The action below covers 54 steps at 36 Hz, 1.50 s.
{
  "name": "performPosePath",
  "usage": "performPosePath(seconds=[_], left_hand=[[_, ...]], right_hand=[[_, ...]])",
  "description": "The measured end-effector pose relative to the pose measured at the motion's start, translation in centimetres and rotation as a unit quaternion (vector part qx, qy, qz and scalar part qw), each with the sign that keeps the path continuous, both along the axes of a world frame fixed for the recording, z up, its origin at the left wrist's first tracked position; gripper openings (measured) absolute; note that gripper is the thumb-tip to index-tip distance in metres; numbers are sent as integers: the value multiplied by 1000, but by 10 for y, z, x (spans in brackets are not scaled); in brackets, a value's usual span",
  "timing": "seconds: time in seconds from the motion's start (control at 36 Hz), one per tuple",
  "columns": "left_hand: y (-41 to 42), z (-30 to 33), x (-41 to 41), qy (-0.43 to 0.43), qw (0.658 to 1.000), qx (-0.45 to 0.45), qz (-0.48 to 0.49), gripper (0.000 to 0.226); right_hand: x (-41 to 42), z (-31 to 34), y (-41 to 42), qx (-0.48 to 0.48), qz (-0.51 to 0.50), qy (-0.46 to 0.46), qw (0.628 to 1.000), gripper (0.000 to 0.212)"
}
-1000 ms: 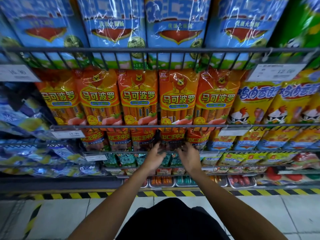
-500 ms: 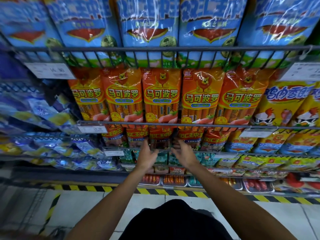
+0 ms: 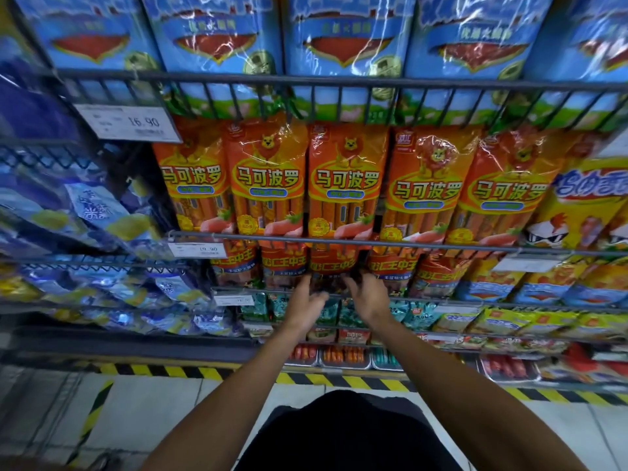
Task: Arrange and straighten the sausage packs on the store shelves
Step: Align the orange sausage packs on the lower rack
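Note:
A row of red sausage packs stands behind the wire rail of the third shelf down. Both my hands are at the lower end of the middle red sausage pack [image 3: 331,265]. My left hand [image 3: 304,305] pinches its bottom left edge with thumb and fingers. At its bottom right edge my right hand [image 3: 368,299] grips the same way. Above them a row of orange sausage packs [image 3: 345,185] stands upright, the right ones leaning slightly. Tall blue sausage packs [image 3: 346,39] fill the top shelf.
Yellow chicken-print packs [image 3: 577,215] stand to the right, and blue bags [image 3: 88,212] lie heaped on the left shelves. Green and yellow packs [image 3: 492,321] and trays of sausages [image 3: 343,355] sit lower down. A wire rail [image 3: 339,237] fronts each shelf. Hazard tape [image 3: 176,370] edges the floor.
My view has shifted left and closer to the shelves. Both hands have reached forward from open in the air and now take hold of the bottom of the middle red pack.

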<state>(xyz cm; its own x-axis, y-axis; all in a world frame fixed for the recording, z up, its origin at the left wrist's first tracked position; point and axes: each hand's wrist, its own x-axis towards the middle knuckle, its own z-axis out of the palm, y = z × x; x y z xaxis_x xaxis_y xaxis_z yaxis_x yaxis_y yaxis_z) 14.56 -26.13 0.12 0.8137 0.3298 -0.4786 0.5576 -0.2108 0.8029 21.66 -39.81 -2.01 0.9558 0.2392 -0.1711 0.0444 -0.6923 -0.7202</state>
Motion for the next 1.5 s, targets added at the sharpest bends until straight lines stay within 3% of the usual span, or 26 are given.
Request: performPosePath(seconds=[0.11,0.28,0.47,0.67,0.81,0.97,1.25,1.39,1.5], left_hand=[[2,2,-1,-21,1000,-16,5,65],[2,3,0,-17,1000,-15,6,64],[2,0,-3,8,999,-20,-27,67],[3,5,5,30,999,-14,-40,73],[3,-1,3,19,1000,-3,-15,63],[7,0,12,11,999,29,-17,66],[10,-3,18,-3,1000,25,0,65],[10,-7,16,-5,999,40,1,55],[3,-13,14,16,999,41,-28,39]], right_hand=[[-3,1,-3,-37,-40,-60,997,39],[1,-1,-7,-31,-42,-127,990,29],[2,-2,-3,-66,-1,-26,997,30],[-1,-10,16,-27,1,53,998,54],[-2,-4,10,-29,-21,8,999,31],[-9,0,1,-51,-38,-58,996,37],[-9,7,-5,-78,-10,-120,990,30],[-6,13,-9,-32,-36,-137,989,25],[4,16,-15,-72,3,-92,993,23]])
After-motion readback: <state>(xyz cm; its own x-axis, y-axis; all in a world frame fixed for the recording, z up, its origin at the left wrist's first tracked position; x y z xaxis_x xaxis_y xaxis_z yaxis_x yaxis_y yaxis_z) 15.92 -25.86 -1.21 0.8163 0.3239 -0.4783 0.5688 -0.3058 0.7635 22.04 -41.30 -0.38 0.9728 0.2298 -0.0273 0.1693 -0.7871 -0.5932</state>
